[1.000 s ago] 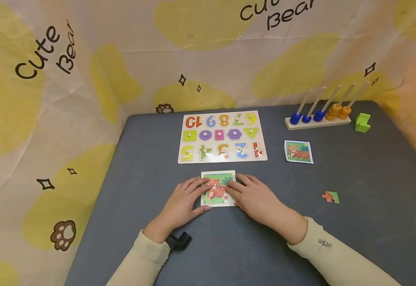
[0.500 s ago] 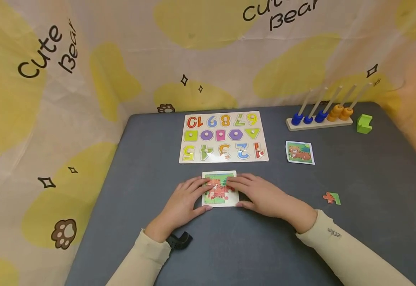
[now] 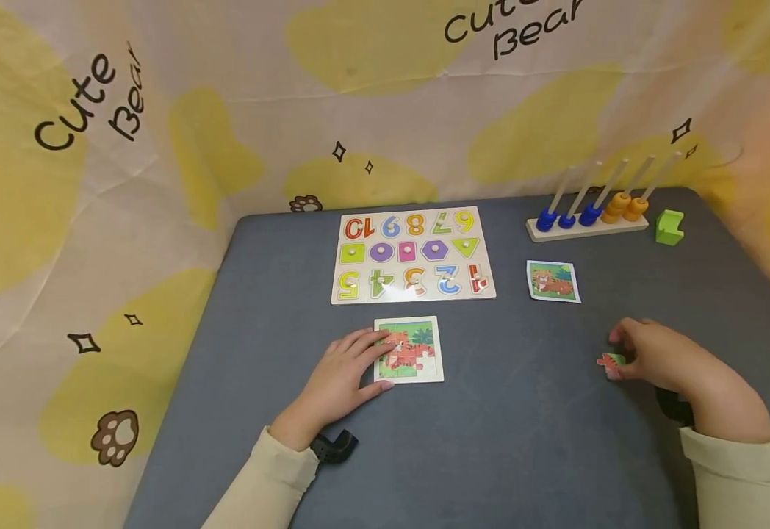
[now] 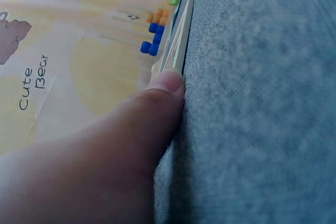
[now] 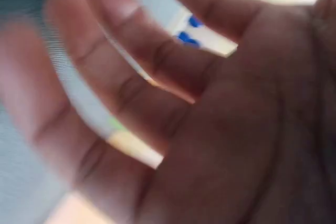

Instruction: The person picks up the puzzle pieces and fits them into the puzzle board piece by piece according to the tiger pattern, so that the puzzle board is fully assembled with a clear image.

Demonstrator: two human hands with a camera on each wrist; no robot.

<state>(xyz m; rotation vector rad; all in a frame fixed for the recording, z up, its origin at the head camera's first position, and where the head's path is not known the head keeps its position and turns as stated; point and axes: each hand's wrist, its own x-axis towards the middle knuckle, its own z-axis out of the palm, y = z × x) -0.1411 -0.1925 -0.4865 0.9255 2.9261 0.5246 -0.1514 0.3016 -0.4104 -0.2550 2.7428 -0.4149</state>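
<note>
In the head view my left hand [image 3: 335, 382] rests with its fingers over the left side of a small tiger jigsaw puzzle [image 3: 418, 338]. Its thumb lies at the tray's near edge, and the left wrist view shows the thumb [image 4: 167, 81] against the rim. A white gap shows at the puzzle's lower right. On the right of the table, my right hand [image 3: 663, 356] is at a loose red and green jigsaw piece [image 3: 613, 359]. The thumb overlaps the piece and the index fingertip is above it, apart. The right wrist view shows blurred, spread fingers [image 5: 142, 66].
A number and shape board [image 3: 394, 253] lies behind the puzzle. To its right are a tiger picture card [image 3: 553, 281], a bead rack with pegs [image 3: 590, 228] and a green block [image 3: 670, 228]. A printed cloth [image 3: 358, 110] hangs behind the table.
My right hand has left the puzzle's right side and moved right to the loose jigsaw piece, uncovering the gap at the puzzle's lower right. The left hand has stayed on the puzzle.
</note>
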